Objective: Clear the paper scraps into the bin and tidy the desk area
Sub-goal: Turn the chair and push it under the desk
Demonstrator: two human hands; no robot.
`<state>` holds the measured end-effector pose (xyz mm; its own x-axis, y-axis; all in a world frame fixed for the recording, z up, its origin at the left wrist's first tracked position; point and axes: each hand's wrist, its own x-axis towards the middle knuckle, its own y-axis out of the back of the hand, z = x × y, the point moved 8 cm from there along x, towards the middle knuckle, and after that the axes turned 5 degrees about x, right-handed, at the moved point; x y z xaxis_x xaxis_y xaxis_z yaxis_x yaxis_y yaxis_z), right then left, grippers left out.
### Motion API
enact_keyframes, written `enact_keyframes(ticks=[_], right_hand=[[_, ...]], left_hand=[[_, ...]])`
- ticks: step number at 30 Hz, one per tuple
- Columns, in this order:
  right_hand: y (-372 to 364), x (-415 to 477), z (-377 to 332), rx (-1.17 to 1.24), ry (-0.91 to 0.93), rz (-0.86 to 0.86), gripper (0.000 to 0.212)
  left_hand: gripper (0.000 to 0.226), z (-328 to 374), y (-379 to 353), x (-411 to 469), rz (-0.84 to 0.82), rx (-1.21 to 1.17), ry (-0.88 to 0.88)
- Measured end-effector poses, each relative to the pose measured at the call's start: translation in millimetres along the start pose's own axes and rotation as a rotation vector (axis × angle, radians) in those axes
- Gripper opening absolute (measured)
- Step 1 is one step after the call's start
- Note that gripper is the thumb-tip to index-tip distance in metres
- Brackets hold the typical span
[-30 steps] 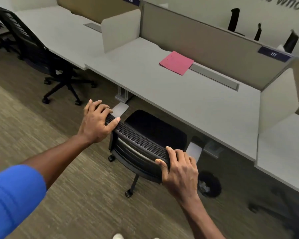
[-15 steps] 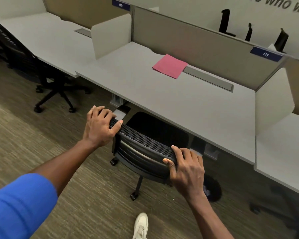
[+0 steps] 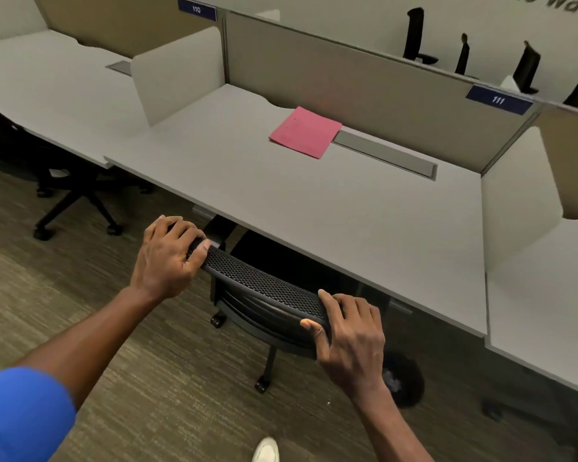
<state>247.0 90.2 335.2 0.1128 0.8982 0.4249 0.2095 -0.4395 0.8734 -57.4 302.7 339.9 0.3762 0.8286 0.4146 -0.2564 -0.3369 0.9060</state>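
A black mesh office chair [image 3: 264, 288] stands at the grey desk [image 3: 331, 221], its seat mostly under the desktop. My left hand [image 3: 167, 258] grips the left end of the chair's top rail. My right hand [image 3: 351, 338] grips the right end of it. A pink paper folder [image 3: 306, 132] lies flat near the back of the desk. A black round bin [image 3: 402, 381] with pale scraps inside sits on the floor under the desk, partly hidden by my right hand.
Low white dividers [image 3: 177, 75] separate this desk from the neighbouring desks on both sides. A grey cable tray [image 3: 386, 155] runs along the back panel. Another black chair [image 3: 64, 181] stands at the left desk. Carpet floor lies behind the chair; my white shoe [image 3: 266, 450] shows below.
The chair has rolled forward, and more of its seat is now under the desktop. Both hands kept their grip on the top rail and moved with it. I stepped closer.
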Motion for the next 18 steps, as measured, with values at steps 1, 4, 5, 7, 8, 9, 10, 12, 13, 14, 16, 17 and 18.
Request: enact_keyframes(ticks=[1, 4, 5, 7, 8, 9, 10, 12, 13, 14, 16, 17, 18], right_hand=[[-1, 3, 4, 0.003, 0.005, 0.012, 0.061], [-4, 13, 15, 0.009, 0.019, 0.036, 0.06], [-5, 17, 18, 0.01, 0.025, 0.037, 0.06], [-5, 23, 25, 0.01, 0.033, 0.035, 0.06], [-5, 26, 28, 0.008, 0.036, 0.039, 0.06], [-5, 30, 31, 0.008, 0.036, 0.047, 0.06], [-4, 33, 33, 0.012, 0.035, 0.057, 0.06], [-4, 40, 40, 0.026, 0.02, 0.075, 0.06], [-5, 42, 44, 0.033, 0.008, 0.079, 0.06], [-6, 45, 47, 0.034, -0.004, 0.079, 0.06], [-7, 50, 52, 0.019, -0.026, 0.088, 0.06], [-7, 54, 55, 0.011, -0.041, 0.099, 0.059], [-7, 57, 57, 0.003, -0.06, 0.11, 0.058]], left_hand=[[0.036, 1, -2, 4, 0.007, -0.008, 0.003], [0.038, 7, -7, 16, 0.023, -0.025, 0.01], [0.039, 9, -8, 20, 0.027, -0.029, 0.013], [0.04, 13, -12, 26, 0.028, -0.042, 0.014], [0.041, 16, -13, 30, 0.029, -0.05, 0.013], [0.041, 18, -14, 34, 0.03, -0.055, 0.012], [0.042, 20, -15, 38, 0.029, -0.059, 0.01], [0.043, 23, -18, 45, 0.03, -0.066, 0.01], [0.044, 23, -19, 47, 0.033, -0.072, 0.011], [0.044, 24, -20, 49, 0.036, -0.076, 0.011], [0.045, 26, -23, 53, 0.04, -0.079, 0.014], [0.045, 27, -25, 57, 0.036, -0.081, 0.02], [0.045, 27, -26, 61, 0.026, -0.084, 0.023]])
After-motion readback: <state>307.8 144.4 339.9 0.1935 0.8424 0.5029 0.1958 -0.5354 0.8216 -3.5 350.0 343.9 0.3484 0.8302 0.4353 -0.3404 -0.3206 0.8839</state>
